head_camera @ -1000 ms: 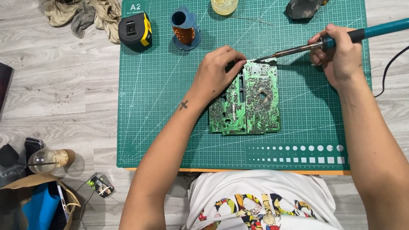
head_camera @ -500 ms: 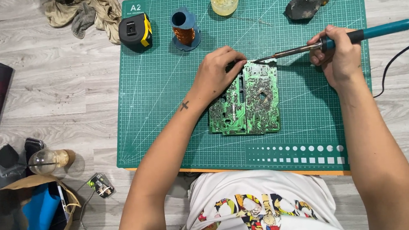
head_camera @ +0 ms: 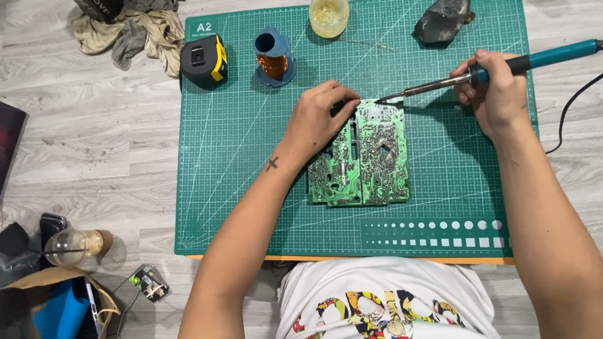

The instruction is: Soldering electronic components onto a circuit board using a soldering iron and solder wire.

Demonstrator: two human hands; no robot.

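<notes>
A green circuit board lies solder side up on the green cutting mat. My left hand rests on the board's upper left corner, fingers curled as if pinching something thin; what it pinches is too small to make out. My right hand grips a teal-handled soldering iron. Its metal tip reaches left to the board's top edge, right by my left fingertips.
At the mat's far edge stand a black and yellow tape measure, a copper wire spool, a small yellowish jar and a grey lump. Rags lie upper left. A light bulb and an open bag sit lower left.
</notes>
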